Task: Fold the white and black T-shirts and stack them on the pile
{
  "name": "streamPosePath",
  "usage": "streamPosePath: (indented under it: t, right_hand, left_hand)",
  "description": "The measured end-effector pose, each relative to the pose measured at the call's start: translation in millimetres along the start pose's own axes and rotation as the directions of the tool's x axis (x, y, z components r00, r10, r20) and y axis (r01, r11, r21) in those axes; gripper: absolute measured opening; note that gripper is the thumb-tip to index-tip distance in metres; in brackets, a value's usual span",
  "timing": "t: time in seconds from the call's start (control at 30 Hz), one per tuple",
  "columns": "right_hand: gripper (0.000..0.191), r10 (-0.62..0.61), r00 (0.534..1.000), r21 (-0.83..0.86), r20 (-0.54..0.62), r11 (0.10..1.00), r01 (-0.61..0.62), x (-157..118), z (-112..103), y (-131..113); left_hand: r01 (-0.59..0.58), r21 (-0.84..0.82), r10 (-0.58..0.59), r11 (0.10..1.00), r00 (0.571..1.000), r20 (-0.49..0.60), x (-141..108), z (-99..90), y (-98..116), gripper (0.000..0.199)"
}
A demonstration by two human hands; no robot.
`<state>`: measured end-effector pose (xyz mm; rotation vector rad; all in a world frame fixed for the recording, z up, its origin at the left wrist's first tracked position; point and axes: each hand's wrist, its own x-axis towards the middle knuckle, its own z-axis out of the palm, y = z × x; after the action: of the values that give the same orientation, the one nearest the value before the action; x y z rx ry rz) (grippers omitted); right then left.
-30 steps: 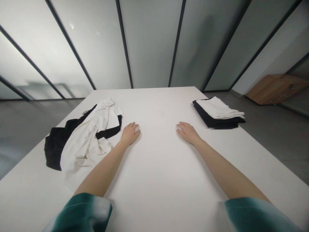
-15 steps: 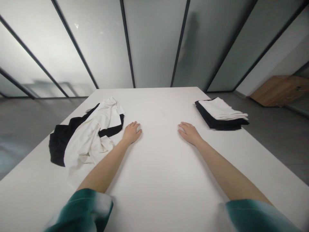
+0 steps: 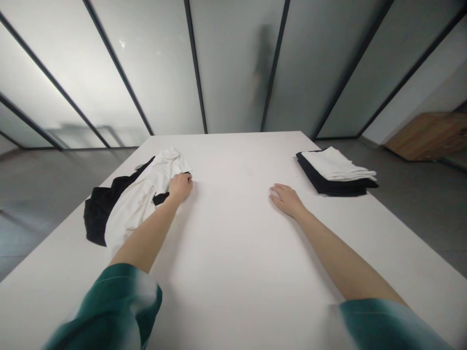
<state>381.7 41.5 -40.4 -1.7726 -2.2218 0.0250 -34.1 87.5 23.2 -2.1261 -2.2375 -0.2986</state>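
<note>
- Closest to me, 2 teal sleeves with pale streaks come in at the bottom corners: the left sleeve (image 3: 109,306) and the right sleeve (image 3: 379,325), with bare forearms reaching out from them across the white counter (image 3: 226,253).
- The left hand (image 3: 180,187) sits on the upper right edge of the crumpled white cloth (image 3: 133,214), its fingers curled down over the fabric. It is closed up, but I cannot tell whether it has a firm grip.
- The right hand (image 3: 287,200) lies palm down on the bare counter, fingers slightly apart, holding nothing.
- The 2 hands are well apart, with open counter between them.
- The crumpled white cloth lies in a loose heap on the left half of the counter, partly on top of a black cloth (image 3: 99,214). The black cloth pokes out to the left, and a small piece shows just beside the left wrist.
- Past the right hand, near the counter's right edge, a folded white cloth (image 3: 335,164) rests on a folded black cloth (image 3: 321,184). The right hand is near this stack but not touching it.
- Grey floor (image 3: 419,204) shows on both sides of the counter, and a wooden cabinet (image 3: 426,136) stands off to the far right.
- Beyond the far end stand frosted glass panels (image 3: 233,63) in dark metal frames, with a blurred dark shape (image 3: 263,63) behind them.
</note>
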Motion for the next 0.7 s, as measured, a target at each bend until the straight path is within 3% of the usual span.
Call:
streamPosePath:
  t: [0.07,0.2,0.33,0.4,0.47,0.57,0.7]
  right_hand:
    - [0.041,0.005,1.000,0.006,0.000,1.000,-0.005,0.2,-0.1,-0.4]
    - [0.040,0.002,1.000,0.014,-0.010,1.000,-0.002,0.7,0.5,-0.1]
    - [0.041,0.008,1.000,0.010,0.002,1.000,-0.009,1.0,0.2,-0.4]
    - [0.042,0.010,1.000,0.014,0.014,1.000,-0.010,1.1,-0.1,-0.7]
    - [0.042,0.007,1.000,0.019,0.012,1.000,-0.008,1.2,-0.1,-0.4]
    - [0.041,0.005,1.000,0.024,-0.009,1.000,-0.005,1.5,0.9,0.7]
    - [0.041,0.004,1.000,0.031,-0.020,1.000,-0.003,1.8,1.7,1.1]
  left_hand:
    - [0.109,0.068,-0.109,0.992,0.994,-0.005,4.6,-4.2,-17.4,0.043]
    - [0.201,0.068,-0.208,0.977,0.969,0.132,8.0,-0.8,-42.0,0.050]
    - [0.250,-0.051,-0.244,0.967,0.964,0.104,11.0,2.5,-51.4,0.041]
    - [0.304,-0.200,-0.292,0.931,0.953,0.086,13.9,-0.3,-55.1,0.036]
    - [0.353,-0.381,-0.352,0.854,0.933,0.076,17.4,-5.5,-59.6,0.028]
    - [0.398,-0.637,-0.442,0.661,0.892,0.098,22.7,-17.5,-64.9,0.019]
    - [0.339,-0.827,-0.470,0.448,0.877,0.105,29.0,-46.4,-61.9,0.026]
